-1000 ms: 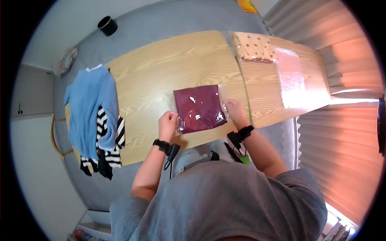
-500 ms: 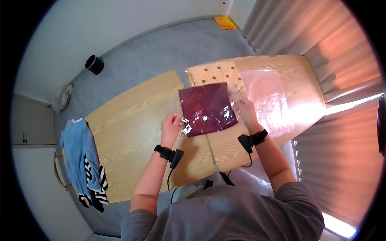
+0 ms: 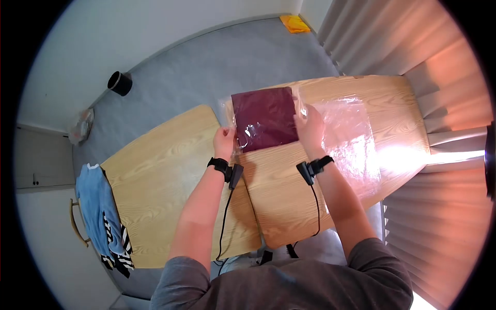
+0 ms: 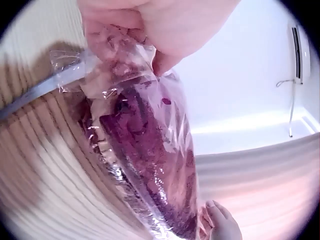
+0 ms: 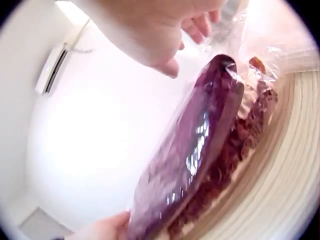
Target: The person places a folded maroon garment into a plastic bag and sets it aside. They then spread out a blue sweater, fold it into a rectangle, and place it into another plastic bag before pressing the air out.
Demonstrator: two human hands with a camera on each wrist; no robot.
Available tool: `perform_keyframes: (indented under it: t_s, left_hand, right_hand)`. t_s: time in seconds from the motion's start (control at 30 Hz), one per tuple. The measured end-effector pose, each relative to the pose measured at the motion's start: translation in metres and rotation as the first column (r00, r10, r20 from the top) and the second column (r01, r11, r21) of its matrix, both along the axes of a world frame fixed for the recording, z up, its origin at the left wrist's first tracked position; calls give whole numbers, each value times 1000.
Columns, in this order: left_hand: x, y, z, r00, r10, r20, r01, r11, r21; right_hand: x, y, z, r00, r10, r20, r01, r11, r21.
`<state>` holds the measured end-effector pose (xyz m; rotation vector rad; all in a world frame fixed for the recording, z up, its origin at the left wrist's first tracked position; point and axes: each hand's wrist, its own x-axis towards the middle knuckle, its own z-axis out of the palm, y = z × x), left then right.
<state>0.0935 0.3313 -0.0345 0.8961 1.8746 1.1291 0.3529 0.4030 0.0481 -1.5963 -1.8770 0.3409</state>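
Observation:
A folded maroon garment point(image 3: 264, 119) in a clear plastic bag lies over a beige package point(image 5: 247, 102), which it almost wholly hides in the head view. My left hand point(image 3: 223, 142) pinches the clear plastic at the left edge of the maroon package, with the film bunched under its fingers in the left wrist view. Beside the right edge is my right hand point(image 3: 311, 129). Its thumb stands apart from the bag in the right wrist view, and its fingers are loosely bent close to the loose film.
To the right a flat clear plastic bag point(image 3: 346, 134) lies on the wooden table point(image 3: 281, 206). A second table point(image 3: 170, 181) adjoins on the left, bearing a blue garment point(image 3: 95, 201) and black-and-white striped clothing point(image 3: 124, 248). A black bin point(image 3: 120, 83) stands on the floor.
Both hands have carried the maroon package from the left table to the right one, over the beige dotted package. My right hand's grip on its edge has loosened. The view has shifted right.

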Motion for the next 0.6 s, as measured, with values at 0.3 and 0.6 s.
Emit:
perform_keyframes:
  t_s: [0.3,0.6]
  left_hand:
    - [-63,-98,16,946,141,-291,-103,985,142]
    - [-191,-314,50,688,160,-708,-380,910,-163]
  right_hand:
    - [-45,-52,-27,821,390,417,-370,920,-131]
    - [-27,-118,4,843,534,-58,-518,779,-352]
